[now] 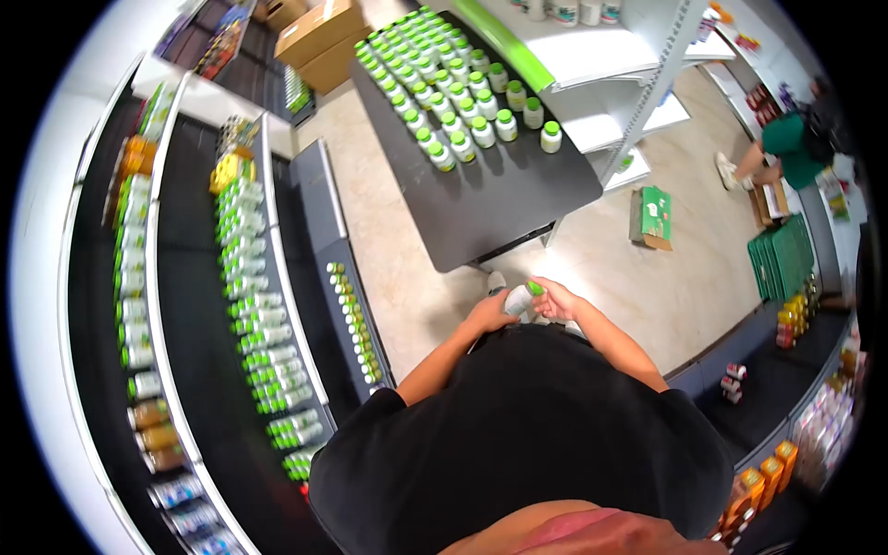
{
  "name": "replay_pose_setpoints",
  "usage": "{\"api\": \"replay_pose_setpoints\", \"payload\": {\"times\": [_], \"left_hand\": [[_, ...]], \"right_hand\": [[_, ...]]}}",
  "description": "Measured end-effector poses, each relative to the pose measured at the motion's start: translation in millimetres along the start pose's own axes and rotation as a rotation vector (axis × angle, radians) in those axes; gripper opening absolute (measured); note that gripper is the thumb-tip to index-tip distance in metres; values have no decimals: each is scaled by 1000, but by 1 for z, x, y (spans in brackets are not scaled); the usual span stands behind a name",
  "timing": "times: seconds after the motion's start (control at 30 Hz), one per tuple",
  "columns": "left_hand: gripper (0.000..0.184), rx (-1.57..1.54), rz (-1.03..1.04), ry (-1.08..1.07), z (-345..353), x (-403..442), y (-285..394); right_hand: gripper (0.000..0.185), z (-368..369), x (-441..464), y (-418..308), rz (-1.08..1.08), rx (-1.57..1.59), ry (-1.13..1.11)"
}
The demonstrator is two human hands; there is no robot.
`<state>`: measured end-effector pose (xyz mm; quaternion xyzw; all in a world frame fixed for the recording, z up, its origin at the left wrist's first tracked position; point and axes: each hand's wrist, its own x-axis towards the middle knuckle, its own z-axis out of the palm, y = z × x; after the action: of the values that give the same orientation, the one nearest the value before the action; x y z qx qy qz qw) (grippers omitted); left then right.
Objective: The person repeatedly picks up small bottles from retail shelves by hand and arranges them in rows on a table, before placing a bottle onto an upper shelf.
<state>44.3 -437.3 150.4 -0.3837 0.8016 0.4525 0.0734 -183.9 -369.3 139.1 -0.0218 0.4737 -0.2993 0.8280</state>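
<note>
A white bottle with a green cap is held in front of my body, just short of the dark table. My left hand is closed around the bottle's white body. At the cap end, my right hand has its fingers bent against the green lid. Rows of similar white bottles with green caps stand upright on the table, mostly toward its far end. One bottle stands by itself near the table's right edge.
Left of me, a dark shelf unit carries many green-capped bottles. White shelves adjoin the table's right side. An open green box lies on the floor. Green crates and a crouching person in green are at right.
</note>
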Motion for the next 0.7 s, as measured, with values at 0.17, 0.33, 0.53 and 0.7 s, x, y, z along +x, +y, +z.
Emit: {"api": "replay_pose_setpoints", "payload": {"times": [0.17, 0.33, 0.53, 0.7], "left_hand": [[78, 5, 223, -46, -57, 91, -12], [77, 3, 294, 14, -142, 170, 0], [67, -83, 265, 56, -190, 241, 19], [66, -126, 283, 164, -177, 282, 21]], "right_hand": [[40, 10, -6, -77, -160, 47, 34], [38, 39, 20, -162, -422, -246, 251], [46, 33, 83, -222, -656, -397, 404], [50, 12, 97, -270, -609, -290, 422]]}}
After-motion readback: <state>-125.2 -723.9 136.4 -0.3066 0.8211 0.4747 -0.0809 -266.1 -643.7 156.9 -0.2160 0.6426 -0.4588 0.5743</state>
